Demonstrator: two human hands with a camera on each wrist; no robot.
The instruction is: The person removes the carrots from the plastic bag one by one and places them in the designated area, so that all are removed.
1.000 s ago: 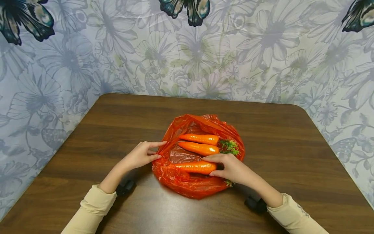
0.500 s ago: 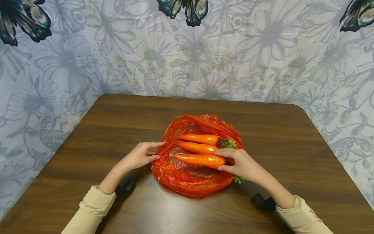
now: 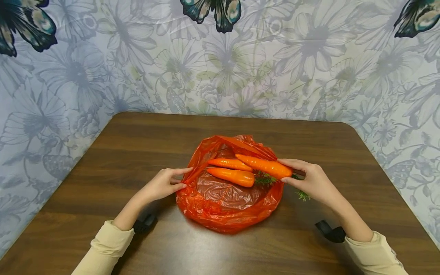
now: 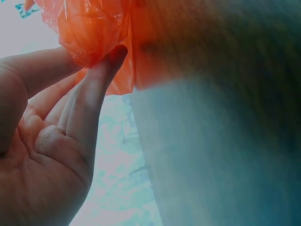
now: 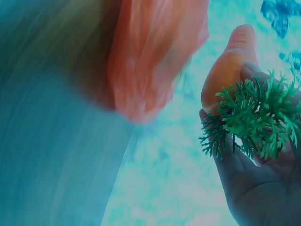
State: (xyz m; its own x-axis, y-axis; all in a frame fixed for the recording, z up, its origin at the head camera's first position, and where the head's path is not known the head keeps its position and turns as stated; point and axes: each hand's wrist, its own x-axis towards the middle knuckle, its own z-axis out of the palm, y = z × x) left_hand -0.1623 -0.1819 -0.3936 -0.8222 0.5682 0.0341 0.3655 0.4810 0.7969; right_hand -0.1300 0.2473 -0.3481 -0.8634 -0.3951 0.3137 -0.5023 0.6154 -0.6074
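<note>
A red plastic bag [image 3: 225, 221] lies spread wide on the table, its mouth facing up. Two carrots rest in it: a front carrot [image 3: 232, 176] and a rear carrot [image 3: 228, 164], partly hidden. My left hand [image 3: 164, 184] pinches the bag's left rim; the left wrist view shows the red film [image 4: 94, 28] between thumb and fingers. My right hand [image 3: 314, 179] grips a third carrot [image 3: 264, 165] by its thick end, above the bag's right rim. In the right wrist view its green top [image 5: 258, 117] hangs over the palm, and the carrot's body [image 5: 225, 77] points away.
The brown wooden table [image 3: 137, 141] surrounds the bag on every side and ends at a rounded far edge. Behind it stands a wall [image 3: 227, 76] with a flower pattern and butterfly decorations. Black wrist straps [image 3: 330, 231] hang under both forearms.
My right hand has lifted the front-most carrot and carried it up and to the right, from inside the bag to over its right rim. The left hand keeps its hold on the bag.
</note>
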